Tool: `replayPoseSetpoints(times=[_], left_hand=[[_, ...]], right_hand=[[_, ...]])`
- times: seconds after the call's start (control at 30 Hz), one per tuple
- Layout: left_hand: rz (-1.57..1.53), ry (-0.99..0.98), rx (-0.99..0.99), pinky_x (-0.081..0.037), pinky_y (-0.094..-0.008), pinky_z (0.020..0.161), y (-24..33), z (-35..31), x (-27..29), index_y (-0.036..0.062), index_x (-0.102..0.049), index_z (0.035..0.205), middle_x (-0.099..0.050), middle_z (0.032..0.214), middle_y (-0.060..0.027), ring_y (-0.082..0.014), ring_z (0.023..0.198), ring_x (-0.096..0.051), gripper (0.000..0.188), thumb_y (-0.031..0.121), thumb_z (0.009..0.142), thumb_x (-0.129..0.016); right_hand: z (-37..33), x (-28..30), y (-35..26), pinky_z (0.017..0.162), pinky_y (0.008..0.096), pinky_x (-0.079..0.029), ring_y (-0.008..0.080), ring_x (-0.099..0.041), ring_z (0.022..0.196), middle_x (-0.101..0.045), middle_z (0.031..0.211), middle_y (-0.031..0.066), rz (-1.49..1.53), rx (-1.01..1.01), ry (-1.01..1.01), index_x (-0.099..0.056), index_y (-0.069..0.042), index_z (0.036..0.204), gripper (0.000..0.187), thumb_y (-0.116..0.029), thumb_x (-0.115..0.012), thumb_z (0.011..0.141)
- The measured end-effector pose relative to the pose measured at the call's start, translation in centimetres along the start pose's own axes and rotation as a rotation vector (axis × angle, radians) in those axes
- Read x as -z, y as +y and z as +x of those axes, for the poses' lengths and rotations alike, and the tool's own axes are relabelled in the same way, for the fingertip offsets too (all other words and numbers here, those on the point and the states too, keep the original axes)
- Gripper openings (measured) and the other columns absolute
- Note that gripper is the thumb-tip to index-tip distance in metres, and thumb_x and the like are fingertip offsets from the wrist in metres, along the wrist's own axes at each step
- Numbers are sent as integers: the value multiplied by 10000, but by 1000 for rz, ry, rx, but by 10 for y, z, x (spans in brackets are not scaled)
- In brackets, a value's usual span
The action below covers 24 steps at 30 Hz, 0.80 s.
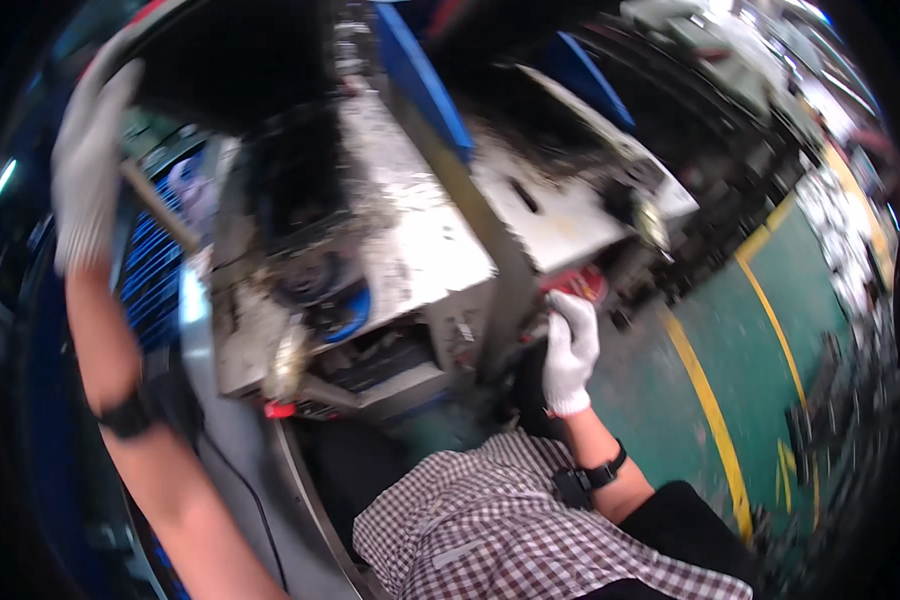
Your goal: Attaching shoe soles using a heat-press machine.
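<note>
My left hand (90,165), in a white knit glove, is raised at the upper left beside a large dark machine part with a red edge. Its fingers stretch upward along that part, thumb apart; blur hides whether they touch it. My right hand (570,352), gloved alike, is low at the front of the machine, fingers bent and pressed together. What they hold, if anything, is hidden. Just behind its fingertips is a red round thing (582,285). Between the hands is a worn metal machine table (420,250), with a blue curved piece (350,315) near its front corner.
Blue upright panels (425,75) rise behind the table. A second pale tabletop (560,225) adjoins on the right. A wooden handle-like bar (160,205) is at the left. Dark metal parts (840,420) are piled on the green floor (635,385) beyond a yellow line (710,410).
</note>
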<state>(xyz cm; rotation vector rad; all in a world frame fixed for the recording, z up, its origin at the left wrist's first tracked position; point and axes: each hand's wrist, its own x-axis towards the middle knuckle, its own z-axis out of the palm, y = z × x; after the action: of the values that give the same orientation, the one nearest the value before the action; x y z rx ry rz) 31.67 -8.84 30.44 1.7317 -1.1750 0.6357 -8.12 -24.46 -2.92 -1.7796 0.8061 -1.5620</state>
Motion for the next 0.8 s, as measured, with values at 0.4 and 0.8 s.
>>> replayPoseSetpoints(times=[0.4, 0.8], left_hand=[[17, 0, 1031, -483, -365, 991, -49, -385, -6, -40, -601, 1268, -645, 1159, -115, -225, 1088, -612, 403, 315, 1076, -607], [358, -258, 830, -523, -419, 926, -2, -370, -10, 91, -745, 1172, -764, 1066, -175, -315, 1002, -732, 351, 391, 1009, -662]], right_hand=[[22, 80, 155, 1023, 366, -497, 274, -675, 1132, -713, 1182, 183, -239, -625, -181, -650, 20, 1253, 359, -268, -624, 1041], [33, 32, 38, 772, 468, -529, 374, -668, 869, -664, 934, 167, -514, 112, -292, -682, -70, 1030, 265, -324, -724, 969]])
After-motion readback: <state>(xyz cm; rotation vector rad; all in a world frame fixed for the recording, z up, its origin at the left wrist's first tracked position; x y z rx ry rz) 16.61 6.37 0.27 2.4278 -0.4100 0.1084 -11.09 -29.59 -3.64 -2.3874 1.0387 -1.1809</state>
